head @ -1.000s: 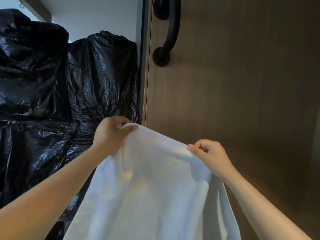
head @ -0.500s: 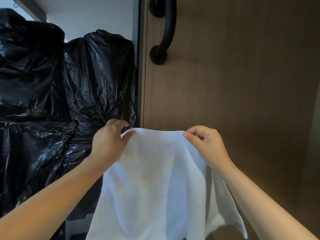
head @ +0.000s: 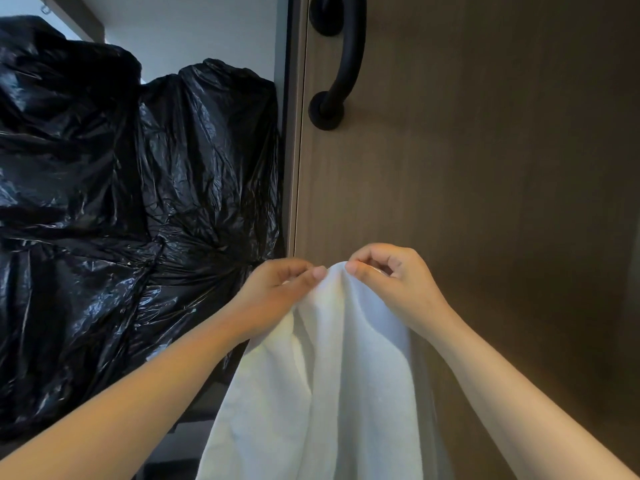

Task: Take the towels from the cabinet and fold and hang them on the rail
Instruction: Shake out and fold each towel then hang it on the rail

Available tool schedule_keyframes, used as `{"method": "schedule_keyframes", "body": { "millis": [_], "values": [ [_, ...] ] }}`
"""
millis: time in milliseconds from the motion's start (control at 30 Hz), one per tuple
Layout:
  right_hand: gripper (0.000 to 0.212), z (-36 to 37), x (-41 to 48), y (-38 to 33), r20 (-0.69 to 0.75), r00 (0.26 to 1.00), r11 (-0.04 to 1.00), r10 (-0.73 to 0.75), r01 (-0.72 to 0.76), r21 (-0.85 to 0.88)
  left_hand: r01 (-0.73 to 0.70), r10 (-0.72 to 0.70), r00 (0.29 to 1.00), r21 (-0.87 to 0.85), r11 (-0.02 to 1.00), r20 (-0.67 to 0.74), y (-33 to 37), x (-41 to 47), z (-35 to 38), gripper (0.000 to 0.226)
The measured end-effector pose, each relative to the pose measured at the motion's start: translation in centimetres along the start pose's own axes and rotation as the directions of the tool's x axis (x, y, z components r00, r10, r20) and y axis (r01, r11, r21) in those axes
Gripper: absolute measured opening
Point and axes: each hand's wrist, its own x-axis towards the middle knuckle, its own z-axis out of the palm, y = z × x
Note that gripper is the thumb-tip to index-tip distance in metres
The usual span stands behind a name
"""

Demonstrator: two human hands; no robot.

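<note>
Head view, read left to right, all positions referred to the black door handle (head: 341, 60). Down and to the left of the handle, past the door's edge, I note crumpled black plastic bags (head: 138, 188) stacked in the opening.

Below the handle, slightly left, the left hand (head: 277, 292) pinches the top edge of a white towel (head: 329, 382) between thumb and forefinger. Its other fingers fold under the hand, and I cannot tell how they lie.

The towel hangs straight below the handle, in front of the wooden door (head: 485, 174). It is bunched into a small hump between the two pinches and falls in loose vertical folds out of the bottom of the frame.

Below the handle, slightly right, the right hand (head: 391, 282) pinches the same edge with thumb and forefinger, the other fingers curled into the palm. The two hands are just beside each other, thumbs nearly touching.

Handling, in my judgement: light, soft and wholly limp, with a nap that gives good grip; not fragile. It will hold no shape of its own, so I would take it at the top corners or along the top hem, with both hands, under light tension.

Long axis: vertical, with the top edge pointing up toward the handle and the free end down. The lower hem is not in view. No rail is in view.
</note>
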Motion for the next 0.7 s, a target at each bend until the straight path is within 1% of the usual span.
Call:
{"method": "schedule_keyframes", "body": {
  "millis": [33,67,200,233,300,367,433,500,567,633,700],
  "values": [
    [0.015,0.0,0.0,0.0,0.000,1.000,1.000,0.006,-0.006,-0.008,-0.001,0.001,1.000,-0.045,0.999,-0.001,0.0,-0.1,-0.1,0.030],
    [0.014,-0.1,-0.1,0.1,0.000,1.000,1.000,0.011,-0.011,-0.014,-0.013,0.012,1.000,-0.054,0.998,-0.004,0.1,-0.1,-0.1,0.030],
    [0.016,-0.1,-0.5,0.5,0.006,0.999,0.998,0.039,-0.039,-0.042,-0.035,0.035,0.998,0.008,0.999,-0.054,0.5,0.2,-0.4,0.019],
    [0.018,-0.1,-0.7,0.7,0.011,0.999,0.998,0.046,-0.046,-0.049,-0.034,0.038,0.996,0.039,0.999,-0.083,0.6,0.4,-0.6,0.016],
    [0.023,0.0,-1.2,1.3,0.019,0.997,0.996,0.077,-0.076,-0.041,-0.044,0.066,0.988,0.162,0.986,-0.136,0.6,0.8,-1.1,0.011],
    [0.026,-0.2,-1.9,2.1,0.019,0.993,0.993,0.118,-0.117,-0.016,-0.045,0.100,0.980,0.297,0.954,-0.172,0.5,1.2,-1.7,0.011],
    [0.026,-0.4,-2.6,2.8,0.021,0.988,0.988,0.154,-0.154,-0.028,-0.026,0.115,0.971,0.389,0.921,-0.209,0.3,1.6,-2.2,0.013],
    [0.027,-0.7,-3.0,3.6,0.013,0.983,0.981,0.184,-0.182,-0.066,0.004,0.123,0.958,0.438,0.899,-0.261,-0.2,1.8,-2.5,0.013],
    [0.025,-1.0,-3.3,4.2,-0.006,0.977,0.975,0.213,-0.213,-0.071,0.022,0.130,0.942,0.442,0.897,-0.309,-0.7,2.0,-2.9,0.010],
    [0.022,-1.4,-3.5,4.6,-0.018,0.974,0.971,0.226,-0.227,-0.080,0.026,0.145,0.932,0.458,0.888,-0.332,-1.1,2.2,-3.0,0.007],
    [0.019,-1.7,-3.8,5.1,-0.020,0.976,0.968,0.216,-0.216,-0.129,0.019,0.170,0.925,0.488,0.873,-0.339,-1.4,2.2,-3.0,0.007]
  ]
}}
